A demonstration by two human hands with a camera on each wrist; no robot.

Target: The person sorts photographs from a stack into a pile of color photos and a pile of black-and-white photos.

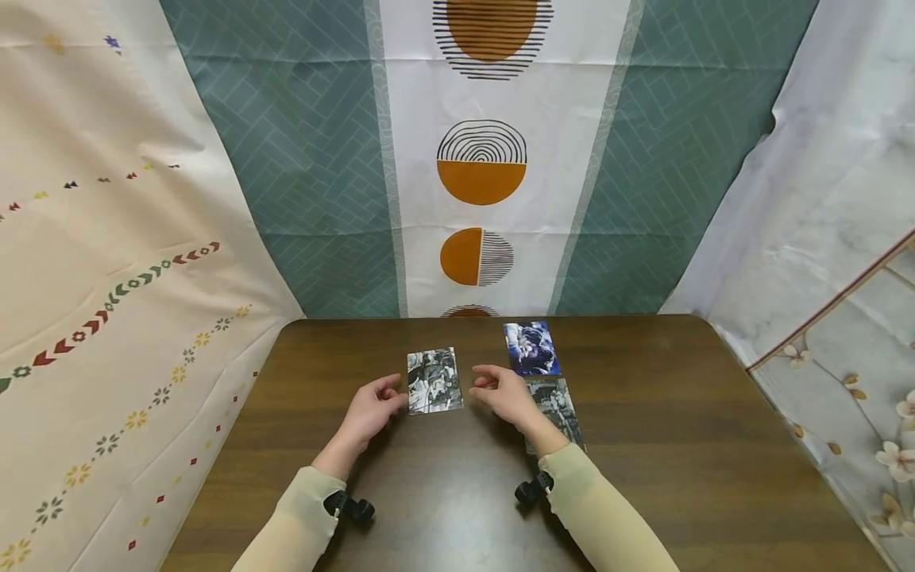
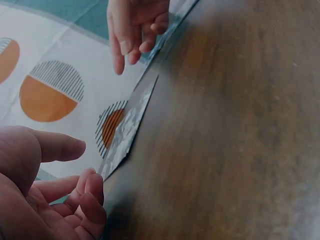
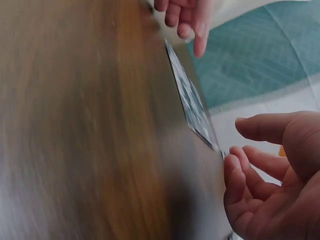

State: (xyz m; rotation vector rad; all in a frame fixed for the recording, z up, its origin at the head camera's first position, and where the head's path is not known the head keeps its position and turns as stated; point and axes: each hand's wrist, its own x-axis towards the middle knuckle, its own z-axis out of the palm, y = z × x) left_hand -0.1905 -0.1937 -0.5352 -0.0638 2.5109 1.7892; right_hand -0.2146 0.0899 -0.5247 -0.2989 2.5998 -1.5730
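Note:
A black-and-white picture card [image 1: 434,380] lies flat on the brown table between the two hands. My left hand [image 1: 370,407] is at its left edge with loosely bent fingers; in the left wrist view the thumb stands apart from the fingertips, and I cannot tell whether they touch the card. To the card's right, my right hand [image 1: 506,395] hovers with relaxed fingers and nothing in its grasp. Beneath the right wrist, partly covered, is a second greyish picture card [image 1: 556,403]. Just beyond that one lies a blue and white picture card [image 1: 532,348].
The wooden table [image 1: 665,445] ends at a green and white patterned cloth [image 1: 322,159] hanging behind it. Cream cloth [image 1: 143,318] hangs at the left, and a pale floral cloth [image 1: 843,199] at the right. Each wrist wears a small black camera [image 1: 350,507].

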